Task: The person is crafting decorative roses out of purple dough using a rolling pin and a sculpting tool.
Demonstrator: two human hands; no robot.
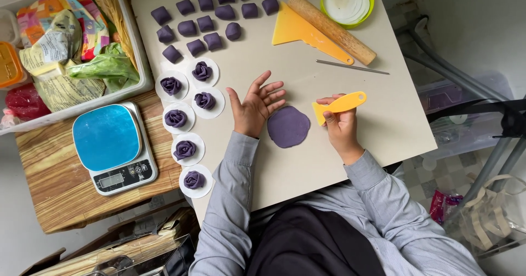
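A flat round disc of purple dough lies on the cream board in front of me. My left hand hovers just left of the disc, palm up, fingers spread, holding nothing. My right hand grips a small yellow plastic scraper, its blade at the disc's right edge. Several purple dough roses on white paper rounds line the board's left side. Several purple dough lumps sit at the far left of the board.
A large yellow scraper, a wooden rolling pin, a thin metal rod and a green lid holding white paper rounds lie at the far right. A blue-topped kitchen scale and a bin of packages stand left.
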